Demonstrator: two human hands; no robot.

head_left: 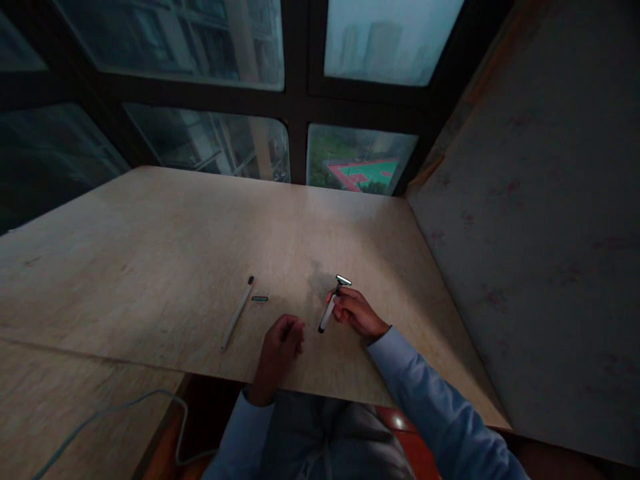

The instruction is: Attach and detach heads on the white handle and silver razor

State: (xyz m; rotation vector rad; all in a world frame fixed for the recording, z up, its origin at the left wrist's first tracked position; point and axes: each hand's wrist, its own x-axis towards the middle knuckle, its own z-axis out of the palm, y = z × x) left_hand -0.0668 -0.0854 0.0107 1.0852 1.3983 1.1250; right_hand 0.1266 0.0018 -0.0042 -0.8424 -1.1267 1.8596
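A razor (327, 314) with a pale handle is pinched in my right hand (357, 312), its head tilted up and away from me. Over the table's front part, my left hand (281, 345) is closed with its fingers curled, and nothing shows in it. To the left of that hand, a loose razor blade cartridge (260, 299) lies flat. Beside the cartridge rests a white toothbrush (236, 316) with a dark head, lying at a slant and apart from both hands.
The pale table (200, 220) reaches back to dark-framed windows (299, 100). A patterned wall or panel (540, 233) rises along its right side. At lower left, a thin grey cable (125, 403) crosses a second surface and hangs past its edge.
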